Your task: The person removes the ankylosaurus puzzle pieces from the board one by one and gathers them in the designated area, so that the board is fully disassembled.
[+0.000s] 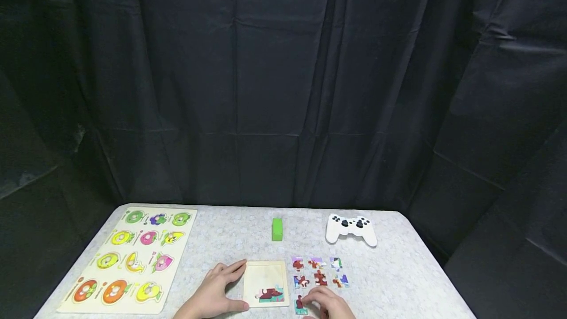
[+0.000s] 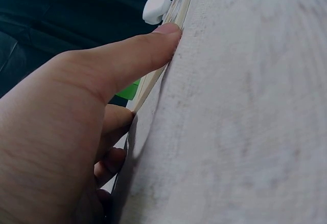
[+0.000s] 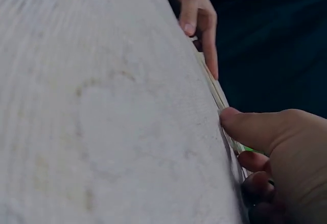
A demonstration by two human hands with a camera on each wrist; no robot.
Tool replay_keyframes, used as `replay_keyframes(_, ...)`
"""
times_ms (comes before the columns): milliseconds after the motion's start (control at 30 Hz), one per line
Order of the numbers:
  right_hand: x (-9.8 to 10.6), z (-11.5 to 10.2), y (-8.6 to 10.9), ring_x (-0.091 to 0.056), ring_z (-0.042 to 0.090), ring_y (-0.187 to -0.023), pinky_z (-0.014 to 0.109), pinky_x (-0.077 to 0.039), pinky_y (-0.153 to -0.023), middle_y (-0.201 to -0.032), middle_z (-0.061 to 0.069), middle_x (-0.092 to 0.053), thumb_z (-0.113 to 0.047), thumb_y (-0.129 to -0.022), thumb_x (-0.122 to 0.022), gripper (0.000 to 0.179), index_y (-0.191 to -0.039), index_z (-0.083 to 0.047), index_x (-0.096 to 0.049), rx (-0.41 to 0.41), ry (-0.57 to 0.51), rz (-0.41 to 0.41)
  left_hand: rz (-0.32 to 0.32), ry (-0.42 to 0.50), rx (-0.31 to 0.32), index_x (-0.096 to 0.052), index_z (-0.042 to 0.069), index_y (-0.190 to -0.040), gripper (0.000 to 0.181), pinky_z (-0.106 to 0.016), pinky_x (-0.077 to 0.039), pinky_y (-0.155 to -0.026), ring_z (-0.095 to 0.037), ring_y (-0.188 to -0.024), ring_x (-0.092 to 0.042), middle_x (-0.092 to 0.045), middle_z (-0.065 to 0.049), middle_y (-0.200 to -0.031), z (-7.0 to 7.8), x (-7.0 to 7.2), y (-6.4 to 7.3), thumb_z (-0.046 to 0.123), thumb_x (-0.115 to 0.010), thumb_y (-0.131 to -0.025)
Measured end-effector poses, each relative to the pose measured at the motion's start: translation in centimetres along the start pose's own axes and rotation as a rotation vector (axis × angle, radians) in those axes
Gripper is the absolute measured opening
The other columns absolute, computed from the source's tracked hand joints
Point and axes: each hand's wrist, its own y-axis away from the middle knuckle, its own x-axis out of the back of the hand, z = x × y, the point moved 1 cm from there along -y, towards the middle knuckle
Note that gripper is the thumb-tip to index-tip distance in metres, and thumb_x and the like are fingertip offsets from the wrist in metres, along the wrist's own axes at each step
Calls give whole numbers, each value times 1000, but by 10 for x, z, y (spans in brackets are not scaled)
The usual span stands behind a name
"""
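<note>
A shallow square wooden puzzle tray point(image 1: 266, 274) lies on the table, with joined jigsaw pieces point(image 1: 271, 294) in dark red and teal along its bottom edge. My left hand point(image 1: 217, 289) rests at the tray's left side, thumb and index finger spread apart and touching its edge. My right hand point(image 1: 329, 303) has bent fingers at a dark red and teal jigsaw piece point(image 1: 300, 305) just right of the tray; its thumb is partly cut off below. In the right wrist view the right thumb point(image 3: 248, 124) and fingertips meet thin edges near the table; the piece's face is hidden.
Several loose jigsaw pieces point(image 1: 321, 278) lie in two rows right of the tray. Behind stand a green block point(image 1: 277, 229) and a white game controller point(image 1: 351, 230). A fruit puzzle board point(image 1: 146, 240) covers the table's left side. A black curtain point(image 1: 274, 87) hangs behind the table.
</note>
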Motion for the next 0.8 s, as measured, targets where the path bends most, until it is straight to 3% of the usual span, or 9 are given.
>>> replay_keyframes(167,5,-6,-7,-41,-13,-68,14,-41,-55,-100,2,-66,-15,-90,-84,22,-108,-8,-74,-16,-60,-49,5,-5,-1,-58,5,-151,98,-33,-40,-94,-3,-100,-41,-49,-1,-165,0,0,0,55,-90,-74)
replay_keyframes(300,15,-15,-18,-46,-8,-68,18,-44,-59,-101,3,-67,-18,-91,-84,25,-110,-7,-74,-161,-136,-119,8,-7,-2,-58,5,-151,98,-33,-40,-94,-4,-100,-41,-49,-2,-164,0,0,0,55,-91,-74)
replay_keyframes(433,24,-24,-34,-51,-2,-71,22,-46,-64,-104,4,-67,-24,-91,-85,28,-112,-8,-75,-278,-128,-134,12,-12,-7,-58,5,-151,98,-31,-39,-92,-3,-98,-40,-49,-3,-164,-1,1,-1,55,-91,-74)
replay_keyframes(633,20,-33,-62,-55,-1,-71,23,-49,-66,-108,8,-69,-25,-93,-84,29,-114,-8,-74,-247,-94,-88,30,-13,-27,-59,5,-150,97,-31,-39,-92,-3,-98,-40,-50,-3,-164,-1,0,-2,53,-92,-73)
replay_keyframes(800,6,-40,-81,-55,-1,-73,22,-48,-65,-107,12,-71,-20,-93,-83,28,-114,-5,-75,-222,-139,-86,28,-11,-18,-59,5,-150,98,-31,-42,-94,-2,-98,-41,-51,-2,-163,-1,0,-1,53,-93,-72)
